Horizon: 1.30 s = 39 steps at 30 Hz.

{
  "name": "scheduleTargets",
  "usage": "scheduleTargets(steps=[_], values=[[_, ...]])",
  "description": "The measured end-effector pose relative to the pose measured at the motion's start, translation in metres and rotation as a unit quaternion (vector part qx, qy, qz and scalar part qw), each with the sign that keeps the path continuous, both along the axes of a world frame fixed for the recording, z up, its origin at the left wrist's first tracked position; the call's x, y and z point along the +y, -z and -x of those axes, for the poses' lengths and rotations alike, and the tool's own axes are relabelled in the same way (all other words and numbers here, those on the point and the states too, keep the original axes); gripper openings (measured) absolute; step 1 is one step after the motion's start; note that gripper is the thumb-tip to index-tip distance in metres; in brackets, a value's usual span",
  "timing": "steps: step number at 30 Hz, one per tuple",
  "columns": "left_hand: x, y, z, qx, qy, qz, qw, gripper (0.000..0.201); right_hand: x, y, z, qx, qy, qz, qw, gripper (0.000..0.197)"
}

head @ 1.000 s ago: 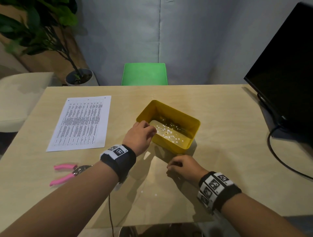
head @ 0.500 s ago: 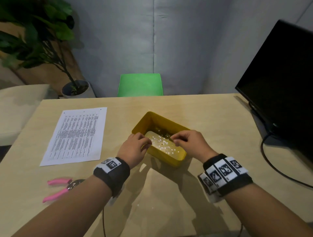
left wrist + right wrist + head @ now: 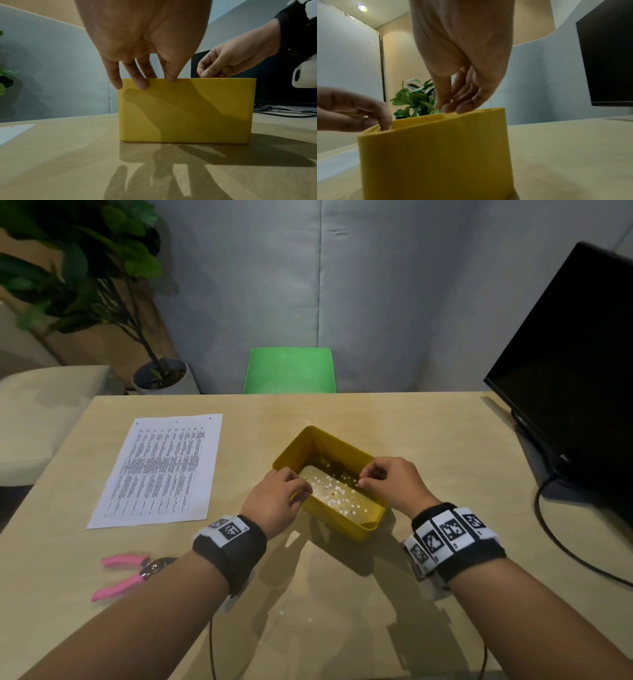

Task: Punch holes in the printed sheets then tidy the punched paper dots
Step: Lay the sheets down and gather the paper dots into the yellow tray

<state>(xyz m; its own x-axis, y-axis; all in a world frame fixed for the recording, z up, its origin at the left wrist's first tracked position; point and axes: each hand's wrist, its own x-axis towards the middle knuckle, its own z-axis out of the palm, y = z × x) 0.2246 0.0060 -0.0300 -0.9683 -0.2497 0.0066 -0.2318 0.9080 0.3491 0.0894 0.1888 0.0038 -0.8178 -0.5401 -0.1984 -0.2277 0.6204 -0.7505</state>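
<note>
Gripping the yellow bin (image 3: 356,527) at its left rim, your left hand (image 3: 274,501) curls over the wall; white paper dots (image 3: 337,498) cover its floor; printed sheet (image 3: 161,470) text unreadable; left wrist: fingers (image 3: 142,83) on rim; right wrist: your right hand (image 3: 453,106) hovers pinched, contents indiscernible.
</note>
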Motion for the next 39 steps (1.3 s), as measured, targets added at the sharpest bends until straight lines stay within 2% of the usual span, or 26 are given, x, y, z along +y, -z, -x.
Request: scheduleTargets(steps=[4, 11, 13, 16, 19, 21, 25, 28, 34, 39], values=[[0.001, -0.001, 0.001, -0.001, 0.001, 0.001, 1.000, 0.025, 0.002, 0.005, 0.002, -0.032, 0.001, 0.008, 0.999, 0.020], [0.001, -0.004, 0.000, -0.008, 0.002, 0.008, 1.000, 0.026, 0.002, 0.004, -0.008, 0.034, -0.033, -0.027, 0.999, 0.007], [0.001, -0.005, 0.001, -0.010, 0.008, 0.015, 1.000, 0.026, 0.001, -0.006, -0.022, 0.063, -0.084, -0.018, 0.994, 0.008], [-0.003, -0.006, 0.001, -0.016, 0.019, 0.024, 0.999, 0.027, 0.000, -0.018, -0.054, 0.094, -0.232, -0.023, 0.968, 0.013], [-0.005, -0.007, 0.001, -0.020, 0.029, 0.022, 0.999, 0.028, 0.000, -0.011, -0.087, 0.059, -0.367, -0.087, 0.924, 0.018], [-0.005, -0.007, 0.000, -0.020, 0.029, 0.022, 0.999, 0.028, -0.001, 0.008, -0.103, 0.039, -0.404, -0.142, 0.903, 0.023], [-0.004, -0.006, 0.000, -0.017, 0.026, 0.018, 0.999, 0.027, -0.001, 0.046, -0.117, 0.031, -0.410, -0.241, 0.879, 0.044], [-0.005, -0.005, -0.001, -0.013, 0.027, 0.013, 0.999, 0.027, -0.002, 0.060, -0.123, 0.030, -0.404, -0.268, 0.874, 0.049], [-0.003, -0.003, 0.000, -0.003, 0.022, 0.015, 1.000, 0.027, -0.009, 0.066, -0.125, 0.016, -0.376, -0.268, 0.887, 0.046], [-0.003, -0.004, 0.000, -0.004, 0.022, 0.011, 1.000, 0.027, -0.018, 0.066, -0.121, -0.073, -0.305, -0.243, 0.918, 0.037]])
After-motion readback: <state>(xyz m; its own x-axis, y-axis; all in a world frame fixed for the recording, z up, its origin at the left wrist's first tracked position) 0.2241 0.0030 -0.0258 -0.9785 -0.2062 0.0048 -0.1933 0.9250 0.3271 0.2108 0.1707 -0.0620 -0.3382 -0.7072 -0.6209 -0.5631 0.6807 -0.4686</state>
